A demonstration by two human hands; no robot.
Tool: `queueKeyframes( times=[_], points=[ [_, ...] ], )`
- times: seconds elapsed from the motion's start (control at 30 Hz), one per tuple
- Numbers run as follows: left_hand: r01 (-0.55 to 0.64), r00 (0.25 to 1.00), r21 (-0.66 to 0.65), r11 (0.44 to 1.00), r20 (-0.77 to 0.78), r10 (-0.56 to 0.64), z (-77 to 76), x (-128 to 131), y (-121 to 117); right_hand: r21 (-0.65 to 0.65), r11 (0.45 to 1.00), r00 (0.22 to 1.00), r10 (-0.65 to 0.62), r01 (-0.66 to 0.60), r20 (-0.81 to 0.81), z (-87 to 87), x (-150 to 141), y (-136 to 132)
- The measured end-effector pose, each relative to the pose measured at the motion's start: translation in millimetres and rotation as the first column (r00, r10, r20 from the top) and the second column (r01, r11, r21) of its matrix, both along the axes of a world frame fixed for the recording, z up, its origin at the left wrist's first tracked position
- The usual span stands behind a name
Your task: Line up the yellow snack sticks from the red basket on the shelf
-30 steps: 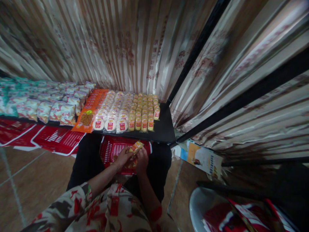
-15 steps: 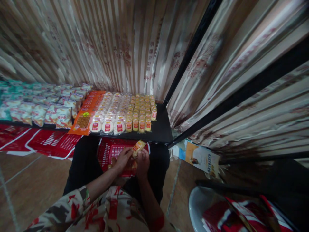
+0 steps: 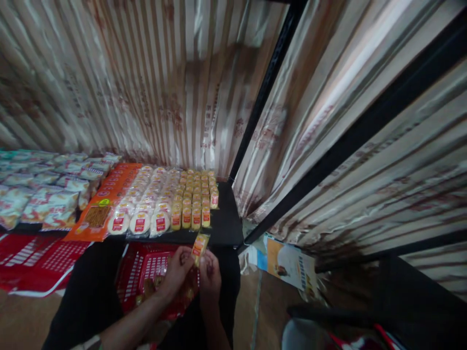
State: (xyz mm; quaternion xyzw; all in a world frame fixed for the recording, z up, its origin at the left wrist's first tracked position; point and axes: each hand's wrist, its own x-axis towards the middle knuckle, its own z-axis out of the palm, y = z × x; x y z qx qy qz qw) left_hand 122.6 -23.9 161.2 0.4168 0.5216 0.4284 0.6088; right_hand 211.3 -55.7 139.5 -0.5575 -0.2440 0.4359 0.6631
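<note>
1. Holding pack (image 3: 199, 249) (yellow, red-orange label) w/ both hands, just off shelf (image 3: 226, 228) front edge, nr its R front corner, over R side of basket (image 3: 129, 274).
2. In L hand (image 3: 178, 270): fingers + thumb curled, nearly closed, gripping pack's L side.
3. In R hand (image 3: 210, 276): fingers folded in, thumb up at pack's lower end, also gripping; can't tell exact fingertip contact, partly hidden.
4. Pack tilted, upper end leaning R, label facing up.
5. On lap btwn legs: basket, red, w/ loose packs (image 3: 149, 287) inside, dim, partly behind L forearm; can't tell count.
6. On shelf, nr R end: shelf packs (image 3: 191, 194), yellow, in close rows, four upright along front edge; one more at R, set back from edge.
7. Just L of those: crackers (image 3: 140, 221), white, round, clear-wrapped, three columns.
8. Next L: orange bag (image 3: 93, 214), flat, reaching front edge; then white bags (image 3: 51, 206) toward L end.
9. Under shelf front edge, at L: 2nd basket (image 3: 40, 260), red. Behind shelf: curtain (image 3: 164, 97), striped.
</note>
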Motion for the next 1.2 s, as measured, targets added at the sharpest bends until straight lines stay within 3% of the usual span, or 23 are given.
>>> queueKeyframes(
  times=[0.2, 0.47, 0.67, 0.83, 1.0, 1.2],
  points=[
    [0.039, 0.998, 0.015, 0.999, -0.041, -0.039, 8.0, 11.0, 11.6, 0.057, 0.998, 1.0, -0.001, 0.0, 0.021, 8.8, 7.8, 5.9],
    [0.028, 0.985, 0.111, 0.993, -0.175, -0.008, 13.1, 38.5, 31.5, -0.003, 0.999, 0.994, -0.044, 0.044, 0.102, 16.2, 35.2, 24.3],
    [0.076, 0.971, 0.148, 0.986, -0.237, -0.04, 6.1, 45.7, 36.2, -0.03, 0.998, 0.986, -0.043, 0.049, 0.16, 14.2, 47.6, 28.6],
    [0.069, 0.981, 0.148, 0.987, -0.191, -0.04, 0.7, 49.4, 39.0, -0.066, 0.996, 0.987, -0.052, 0.063, 0.154, 11.4, 52.7, 28.8],
    [0.039, 0.978, 0.129, 0.991, -0.208, -0.012, 11.9, 56.9, 42.3, -0.064, 0.997, 0.984, -0.042, 0.053, 0.172, 20.3, 57.2, 33.1],
    [0.093, 0.966, 0.092, 0.991, -0.249, -0.067, 21.3, 60.6, 48.8, -0.11, 0.993, 0.961, -0.001, 0.033, 0.278, 19.4, 65.2, 39.0]
  ],
)
